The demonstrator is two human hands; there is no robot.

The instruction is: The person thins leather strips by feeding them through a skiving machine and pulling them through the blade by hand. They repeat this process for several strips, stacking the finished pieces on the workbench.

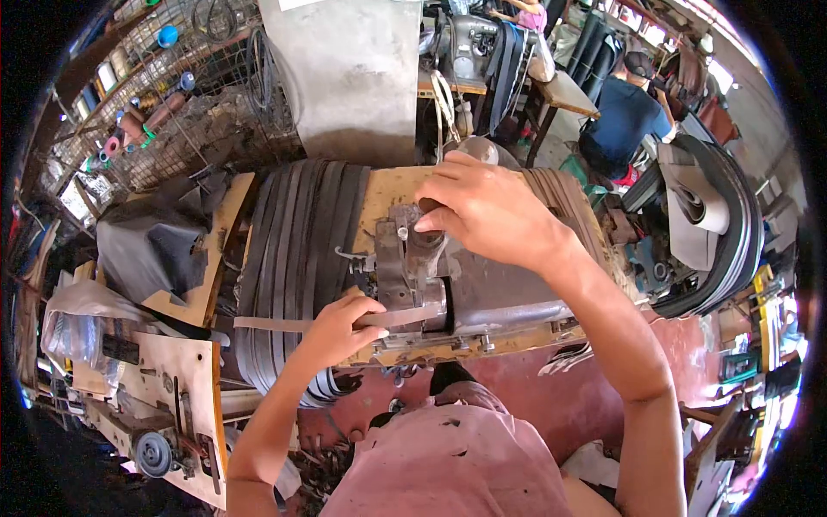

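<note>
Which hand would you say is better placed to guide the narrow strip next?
Probably the left hand: it pinches the strip beside the machine, whereas the right hand is curled over the machine's top, away from the strip.

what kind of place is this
Probably a small leather or strap workshop: bundles of long dark strips hang over the wooden bench, a narrow strip is held at a metal machine, and spools sit on a wire rack.
</note>
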